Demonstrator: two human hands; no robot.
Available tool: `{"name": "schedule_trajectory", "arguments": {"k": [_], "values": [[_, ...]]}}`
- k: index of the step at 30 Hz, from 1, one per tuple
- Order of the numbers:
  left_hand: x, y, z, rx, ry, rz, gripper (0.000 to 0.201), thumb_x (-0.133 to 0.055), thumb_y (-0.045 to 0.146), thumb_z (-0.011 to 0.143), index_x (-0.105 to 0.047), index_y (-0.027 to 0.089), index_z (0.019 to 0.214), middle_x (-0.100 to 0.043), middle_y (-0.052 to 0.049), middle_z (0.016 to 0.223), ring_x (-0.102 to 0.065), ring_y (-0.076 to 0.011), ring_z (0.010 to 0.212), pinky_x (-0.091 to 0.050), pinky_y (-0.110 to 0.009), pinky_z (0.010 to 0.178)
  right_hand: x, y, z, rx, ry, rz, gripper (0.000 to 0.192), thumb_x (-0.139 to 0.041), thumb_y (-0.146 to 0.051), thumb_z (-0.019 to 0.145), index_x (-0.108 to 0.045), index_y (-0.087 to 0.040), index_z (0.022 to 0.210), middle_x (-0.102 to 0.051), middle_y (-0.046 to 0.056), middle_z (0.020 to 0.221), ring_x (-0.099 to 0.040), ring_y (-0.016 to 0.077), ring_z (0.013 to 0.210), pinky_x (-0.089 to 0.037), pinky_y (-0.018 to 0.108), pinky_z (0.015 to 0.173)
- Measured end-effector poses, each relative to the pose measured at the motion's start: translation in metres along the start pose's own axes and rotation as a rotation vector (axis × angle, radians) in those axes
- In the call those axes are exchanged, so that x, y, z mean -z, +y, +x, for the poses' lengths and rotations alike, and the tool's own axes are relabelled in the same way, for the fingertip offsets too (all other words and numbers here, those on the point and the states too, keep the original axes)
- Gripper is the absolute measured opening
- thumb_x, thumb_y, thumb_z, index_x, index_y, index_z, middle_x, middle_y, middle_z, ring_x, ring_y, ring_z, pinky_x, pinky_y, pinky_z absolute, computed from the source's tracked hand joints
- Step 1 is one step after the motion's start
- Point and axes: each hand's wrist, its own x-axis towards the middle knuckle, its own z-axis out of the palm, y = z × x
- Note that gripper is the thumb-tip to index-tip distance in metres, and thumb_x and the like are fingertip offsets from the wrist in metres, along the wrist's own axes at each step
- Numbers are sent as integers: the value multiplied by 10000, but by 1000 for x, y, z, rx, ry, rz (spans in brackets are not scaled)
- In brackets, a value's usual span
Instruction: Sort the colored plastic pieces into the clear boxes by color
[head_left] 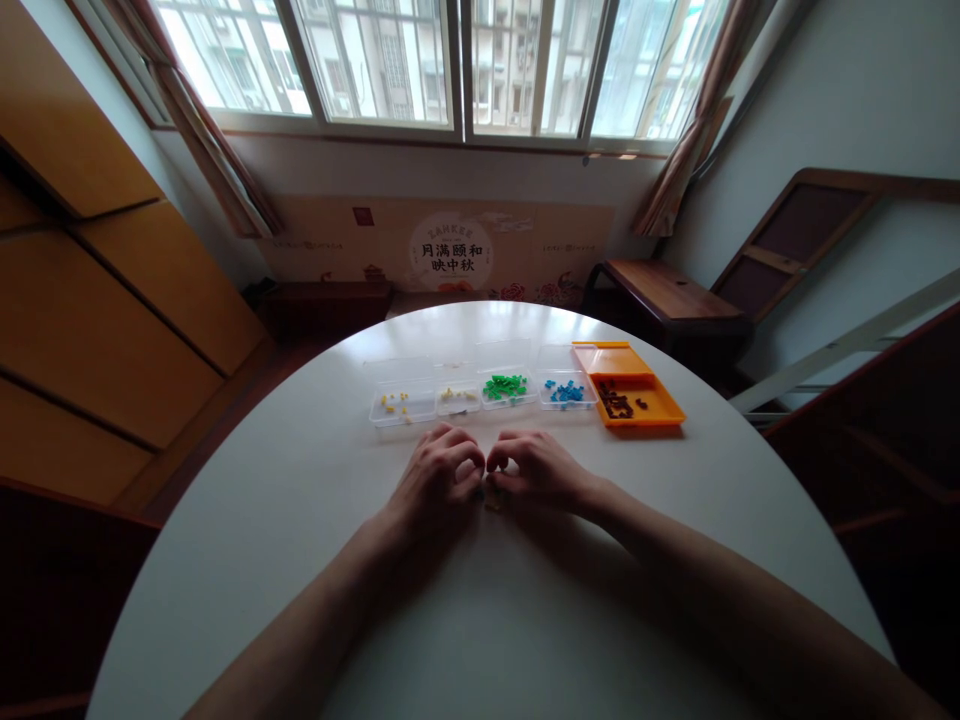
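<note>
Over the middle of the white table, my left hand (442,470) and my right hand (536,468) meet with their fingertips close together. Both hands are curled, thumb against forefinger. What they pinch is mostly hidden by the fingers and too small to name. A small yellowish piece (492,505) shows just below the fingertips. Beyond the hands stands a row of clear plastic boxes: one with a few yellow pieces (388,406), one with pale yellow pieces (450,394), one with green pieces (506,386), one with blue pieces (566,391).
At the row's right end, an open orange box (660,405) holds dark brown pieces (616,402). The round white table (262,560) has a curved far edge. A wooden stool-like piece (671,290) stands behind it on the right, and wooden cabinets (150,290) are on the left.
</note>
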Motion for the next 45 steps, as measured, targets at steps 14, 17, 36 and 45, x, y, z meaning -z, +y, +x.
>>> {"name": "schedule_trajectory", "arguments": {"k": [14,17,36,45], "values": [[-1,-1,-1,47,3,23,150,-538,102,793,-615,181,692,-631,-26,802,-523,-187,848,-401,-347,832,5,7,34,-94,204,234,62,-640,-188,762,-695,-164,747,-642,-12,659,-497,81,569,-380,209,568],[-1,0,-1,44,11,38,148,-534,109,787,-625,181,694,-635,-34,789,-523,-188,825,-406,-339,800,8,10,60,-131,332,291,89,-637,-227,772,-698,-163,777,-676,4,706,-515,85,566,-411,218,576],[12,13,-5,-176,-210,-55,110,-654,198,697,-606,209,795,-619,-26,927,-510,-196,907,-383,-346,875,-4,33,17,-111,368,292,158,-588,-235,808,-681,-161,912,-650,13,716,-522,90,559,-429,217,554],[11,13,-6,-145,-225,40,31,-624,202,747,-634,214,774,-623,-26,936,-509,-200,922,-361,-353,864,-5,33,10,-85,362,297,150,-590,-237,807,-683,-167,901,-649,11,717,-523,93,566,-434,219,559]]}}
